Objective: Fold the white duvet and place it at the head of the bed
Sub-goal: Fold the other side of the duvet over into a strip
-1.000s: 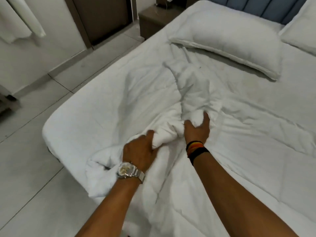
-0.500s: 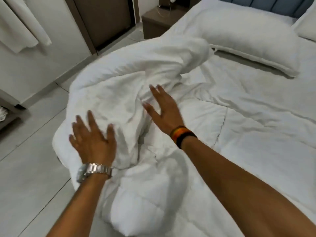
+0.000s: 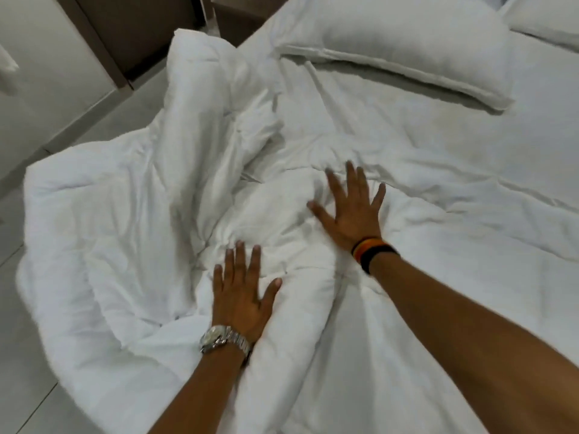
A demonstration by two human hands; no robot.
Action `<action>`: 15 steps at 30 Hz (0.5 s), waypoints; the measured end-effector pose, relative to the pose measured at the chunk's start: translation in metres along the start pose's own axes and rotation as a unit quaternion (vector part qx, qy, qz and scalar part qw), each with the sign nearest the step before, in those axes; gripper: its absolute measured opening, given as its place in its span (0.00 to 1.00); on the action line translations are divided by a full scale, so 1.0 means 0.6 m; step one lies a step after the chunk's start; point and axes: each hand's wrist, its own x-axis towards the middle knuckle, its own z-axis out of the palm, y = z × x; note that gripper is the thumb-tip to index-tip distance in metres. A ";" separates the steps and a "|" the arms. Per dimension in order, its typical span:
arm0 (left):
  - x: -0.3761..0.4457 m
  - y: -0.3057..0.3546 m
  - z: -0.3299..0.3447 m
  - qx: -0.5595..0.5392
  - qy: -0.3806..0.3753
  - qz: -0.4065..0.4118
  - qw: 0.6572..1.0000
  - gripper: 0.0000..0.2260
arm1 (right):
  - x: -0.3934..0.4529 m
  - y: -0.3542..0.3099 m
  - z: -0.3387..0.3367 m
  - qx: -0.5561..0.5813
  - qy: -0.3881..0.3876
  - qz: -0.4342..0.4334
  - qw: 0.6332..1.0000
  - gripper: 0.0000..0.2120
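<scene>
The white duvet (image 3: 131,233) lies crumpled over the near left part of the bed (image 3: 470,158), with a tall fold rising toward the bed's left edge. My left hand (image 3: 241,296), a silver watch on its wrist, rests flat on the duvet with fingers spread. My right hand (image 3: 351,211), with dark bands on the wrist, is also flat and spread on the rumpled cloth a little farther in. Neither hand holds anything. A white pillow (image 3: 398,48) lies at the head of the bed.
A second pillow (image 3: 545,20) shows at the top right corner. Grey floor tiles (image 3: 28,371) run along the bed's left side. A brown door (image 3: 138,29) and a dark nightstand (image 3: 238,17) stand beyond the bed's far left corner.
A second ago both hands gripped bunched duvet. They let go and threw it over to the left. Since then both open hands have come down flat on the heap.
</scene>
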 end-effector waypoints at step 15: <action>0.013 -0.006 0.017 0.002 0.057 0.008 0.998 0.34 | 0.308 0.027 0.038 -0.098 -0.229 0.005 0.969 0.68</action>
